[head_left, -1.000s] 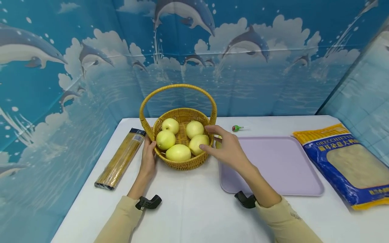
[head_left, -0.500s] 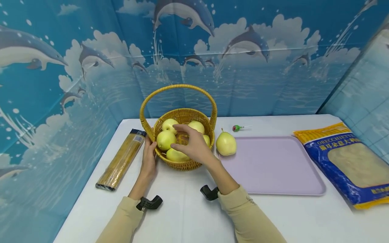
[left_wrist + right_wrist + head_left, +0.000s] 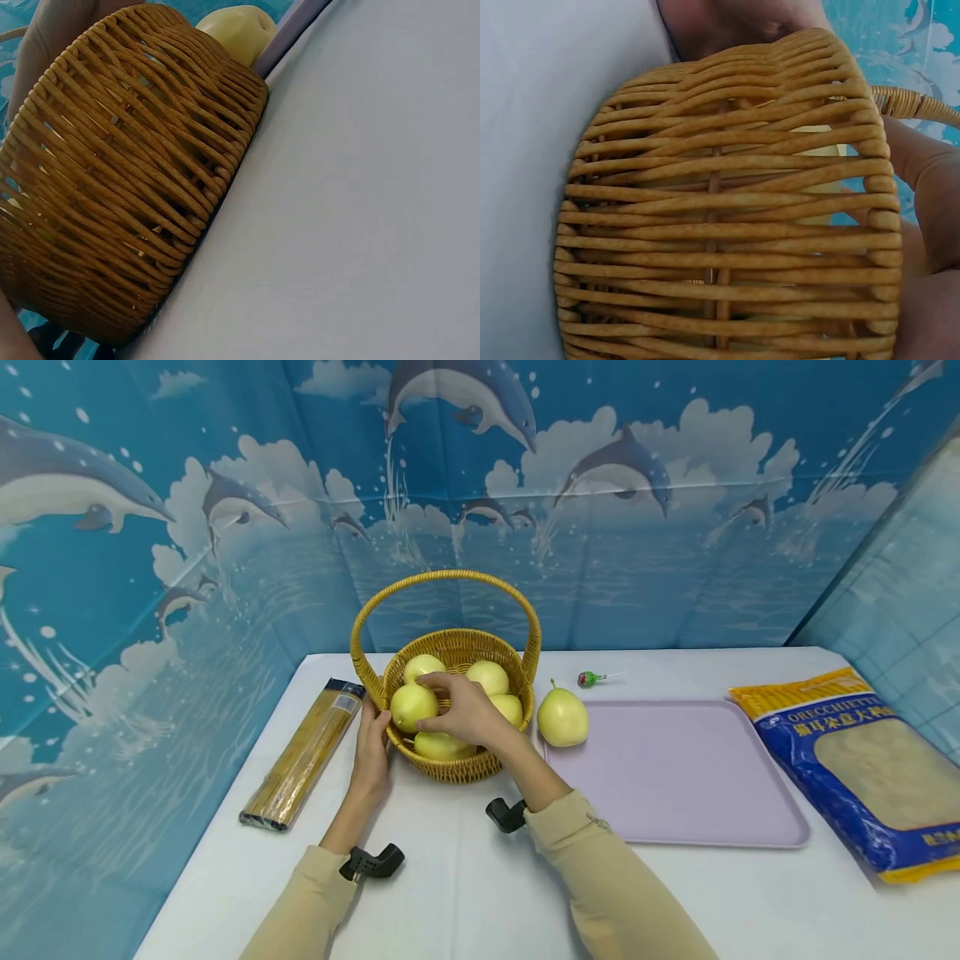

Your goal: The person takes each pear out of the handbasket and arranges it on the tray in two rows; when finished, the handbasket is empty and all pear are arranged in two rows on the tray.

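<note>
A yellow wicker basket (image 3: 465, 770) with a tall arched handle holds several pale yellow-green pears. Against its left side is my left hand (image 3: 371, 760), the thumb over the rim and the other fingers mostly hidden. My right hand (image 3: 468, 710) reaches inside and grips the left pear (image 3: 411, 708), with thumb and fingers at its right side. Another pear (image 3: 562, 718) stands stem up on the near-left corner area of the lilac tray (image 3: 682, 772), beside the basket. The wicker wall (image 3: 727, 225) fills most of the right wrist view and hides the fingertips.
Left of the basket lies a long clear-wrapped pack of thin tan sticks (image 3: 303, 756). A lollipop (image 3: 590, 678) lies behind the tray. At the right is a blue and yellow orecchiette bag (image 3: 870, 768). A dolphin-print curtain (image 3: 480, 485) hangs behind the white table (image 3: 450, 877).
My right hand has let go of the pear by the tray, moved left into the basket and come to the left pear there. My left hand has stayed at the basket's side.
</note>
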The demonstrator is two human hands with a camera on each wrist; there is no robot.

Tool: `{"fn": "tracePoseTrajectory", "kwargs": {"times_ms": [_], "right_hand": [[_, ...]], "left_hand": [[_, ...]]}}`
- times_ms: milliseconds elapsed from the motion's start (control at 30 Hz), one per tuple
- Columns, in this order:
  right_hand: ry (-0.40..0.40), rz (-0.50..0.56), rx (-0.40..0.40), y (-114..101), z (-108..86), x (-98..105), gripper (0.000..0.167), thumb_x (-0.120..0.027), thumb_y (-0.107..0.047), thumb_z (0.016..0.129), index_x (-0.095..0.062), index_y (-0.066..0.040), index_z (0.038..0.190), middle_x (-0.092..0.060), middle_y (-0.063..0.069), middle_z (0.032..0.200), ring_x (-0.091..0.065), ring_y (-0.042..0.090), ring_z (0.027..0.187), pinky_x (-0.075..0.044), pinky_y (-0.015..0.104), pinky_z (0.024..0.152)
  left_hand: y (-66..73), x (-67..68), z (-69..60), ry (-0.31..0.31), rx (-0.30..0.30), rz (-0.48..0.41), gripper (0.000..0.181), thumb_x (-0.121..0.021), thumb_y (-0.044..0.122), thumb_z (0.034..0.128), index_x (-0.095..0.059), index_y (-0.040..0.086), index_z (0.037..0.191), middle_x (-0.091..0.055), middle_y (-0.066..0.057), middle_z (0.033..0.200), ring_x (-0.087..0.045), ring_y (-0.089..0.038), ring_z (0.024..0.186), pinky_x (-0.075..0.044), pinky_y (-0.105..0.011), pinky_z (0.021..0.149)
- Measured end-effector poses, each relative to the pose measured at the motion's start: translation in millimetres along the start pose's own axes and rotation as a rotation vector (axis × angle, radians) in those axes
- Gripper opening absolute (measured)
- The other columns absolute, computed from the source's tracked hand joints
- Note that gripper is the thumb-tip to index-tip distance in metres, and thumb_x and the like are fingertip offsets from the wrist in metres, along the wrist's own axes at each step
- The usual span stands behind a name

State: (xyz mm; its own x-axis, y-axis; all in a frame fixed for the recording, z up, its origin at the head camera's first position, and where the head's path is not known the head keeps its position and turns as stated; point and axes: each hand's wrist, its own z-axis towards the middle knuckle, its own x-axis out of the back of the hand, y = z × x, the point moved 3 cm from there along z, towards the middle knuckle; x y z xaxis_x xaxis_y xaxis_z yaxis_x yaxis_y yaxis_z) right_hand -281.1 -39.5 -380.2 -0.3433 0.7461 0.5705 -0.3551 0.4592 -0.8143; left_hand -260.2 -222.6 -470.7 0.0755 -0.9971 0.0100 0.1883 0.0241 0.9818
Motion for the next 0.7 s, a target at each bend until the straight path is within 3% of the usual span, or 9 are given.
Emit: {"fn": "tracePoseTrajectory", "kwargs": {"times_ms": [467, 700], "right_hand": [[0.022, -0.067, 0.029, 0, 13.1, -10, 0.074, -0.091, -0.014, 0.081, -0.060, -0.010, 0.148, -0.064, 0.012, 0.143, -0.062, 0.031, 0.126, -0.054, 0.043, 0.105], [0.033, -0.068, 0.019, 4, 12.4, -17, 0.080, -0.093, -0.020, 0.080, -0.057, -0.018, 0.152, -0.066, 0.009, 0.141, -0.061, 0.029, 0.128, -0.053, 0.045, 0.106]], "left_hand": [[3.9, 2.7, -1.7, -0.002, 0.025, -0.012, 0.060, -0.028, 0.036, 0.1124, -0.012, 0.036, 0.170, -0.017, 0.014, 0.175, -0.018, -0.005, 0.159, -0.014, -0.037, 0.133], [3.0, -0.3, -3.2, -0.022, 0.024, -0.053, 0.061, -0.027, 0.043, 0.1135, -0.007, 0.034, 0.171, -0.014, 0.014, 0.175, -0.015, -0.005, 0.160, -0.011, -0.035, 0.133]]}}
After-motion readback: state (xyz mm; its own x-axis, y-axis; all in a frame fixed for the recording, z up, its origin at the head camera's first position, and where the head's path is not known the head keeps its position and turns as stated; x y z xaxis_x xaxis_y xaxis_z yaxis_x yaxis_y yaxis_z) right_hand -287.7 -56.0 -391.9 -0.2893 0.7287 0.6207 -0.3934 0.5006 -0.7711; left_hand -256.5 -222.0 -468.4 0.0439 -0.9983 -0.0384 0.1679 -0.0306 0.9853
